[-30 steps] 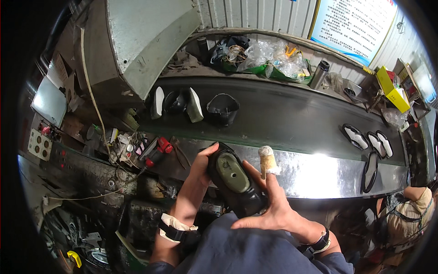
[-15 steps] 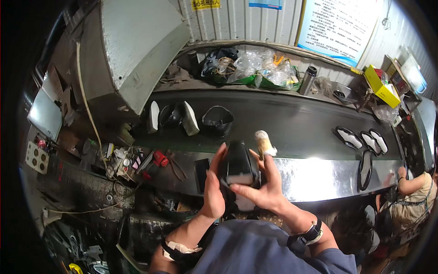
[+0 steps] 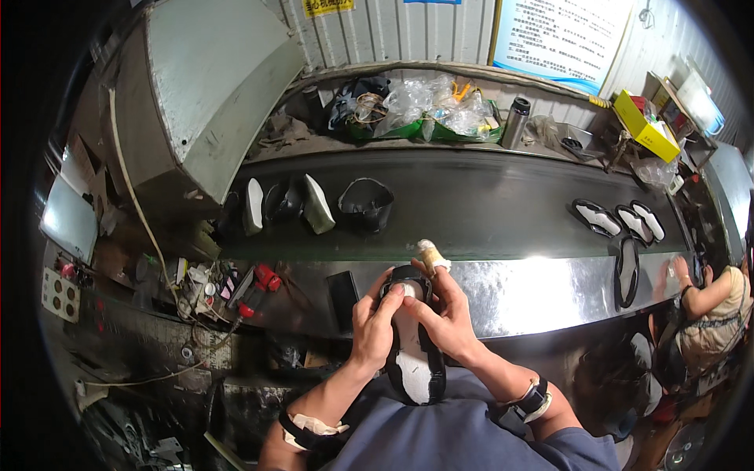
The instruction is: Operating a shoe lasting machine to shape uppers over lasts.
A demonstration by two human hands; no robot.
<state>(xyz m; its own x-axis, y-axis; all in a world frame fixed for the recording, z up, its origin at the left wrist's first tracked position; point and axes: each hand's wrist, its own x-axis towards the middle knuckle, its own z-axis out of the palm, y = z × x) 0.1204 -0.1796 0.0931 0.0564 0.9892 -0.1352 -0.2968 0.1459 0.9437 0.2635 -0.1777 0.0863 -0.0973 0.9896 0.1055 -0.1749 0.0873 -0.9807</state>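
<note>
Between my two hands is a black shoe, its pale underside turned up and its near end close to my shirt. My left hand grips its left edge, thumb pressed onto the far part of the underside. From the right, my right hand grips the same part, its thumb beside the other one. A short tan-and-white piece sticks up at my right fingers; I cannot tell whether it is a wrapped finger or something held. Beyond my hands, a black shoe upper rests on the dark belt.
Several black shoe pieces, two with pale bottoms, stand left on the belt. Several pale-soled shoes lie at the right. A black phone-like slab and red-handled tools lie left. Another person works at far right.
The shoe has been turned so that its pale underside faces up, and its near end has come toward me. Both thumbs have moved onto the underside. The tan-and-white piece has shifted left and nearer.
</note>
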